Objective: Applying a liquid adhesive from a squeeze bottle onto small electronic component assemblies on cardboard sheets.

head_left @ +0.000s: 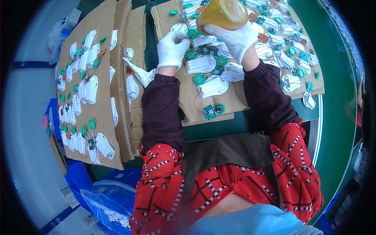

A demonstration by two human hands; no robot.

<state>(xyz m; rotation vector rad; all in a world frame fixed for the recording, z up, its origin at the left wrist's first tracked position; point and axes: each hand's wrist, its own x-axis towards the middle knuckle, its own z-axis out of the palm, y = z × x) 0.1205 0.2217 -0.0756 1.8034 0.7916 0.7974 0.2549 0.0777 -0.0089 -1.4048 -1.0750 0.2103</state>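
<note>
My right hand, in a white glove, is closed around a translucent amber bottle and keeps it tilted above the cardboard sheet. My left hand, gloved too, has its fingers drawn together beside a green round part; whatever lies between the fingertips is too small to make out. Below the hands lie white plastic housings, wired to green discs and small green circuit boards. Part of the assemblies is hidden behind the bottle and my right hand.
More cardboard sheets with similar assemblies stand layered on the left. A crumpled white cloth or glove lies by my left forearm. The green tabletop shows on the right. A blue bin with a plastic bag sits at lower left.
</note>
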